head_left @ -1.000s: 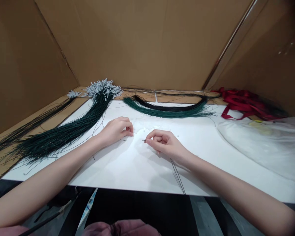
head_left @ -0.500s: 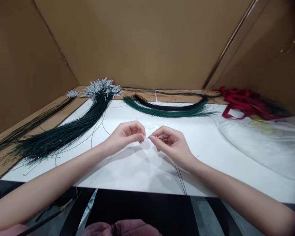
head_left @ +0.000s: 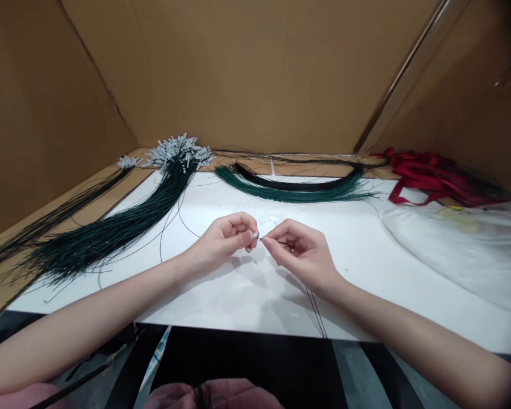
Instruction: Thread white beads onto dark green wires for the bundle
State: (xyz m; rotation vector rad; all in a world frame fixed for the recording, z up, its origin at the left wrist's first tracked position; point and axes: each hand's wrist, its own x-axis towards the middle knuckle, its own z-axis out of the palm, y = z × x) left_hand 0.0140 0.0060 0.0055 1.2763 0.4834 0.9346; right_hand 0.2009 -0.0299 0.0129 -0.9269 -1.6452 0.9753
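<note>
My right hand (head_left: 302,250) is closed in a pinch on thin dark wires (head_left: 317,312), whose tails run out below the palm to the front edge of the white sheet. Facing it, my left hand (head_left: 230,241) pinches a small white bead (head_left: 255,234) at its fingertips. One dark wire end bridges the short gap between the two hands. Whether it passes through the bead is too small to tell. Tiny white beads (head_left: 269,219) lie scattered on the sheet just beyond my fingers.
Left lies a big bundle of green wires (head_left: 128,221) with white beaded tips (head_left: 176,152), beside a thinner bundle (head_left: 68,210). Loose green wires (head_left: 298,195) and black wires (head_left: 293,184) curve behind my hands. Red ribbon (head_left: 426,176) and a clear plastic bag (head_left: 460,250) are right. Cardboard walls (head_left: 247,74) enclose the table.
The white bead now shows at my left fingertips, where it was barely visible before. Both hands stay close together in nearly the same place; the view has shifted slightly.
</note>
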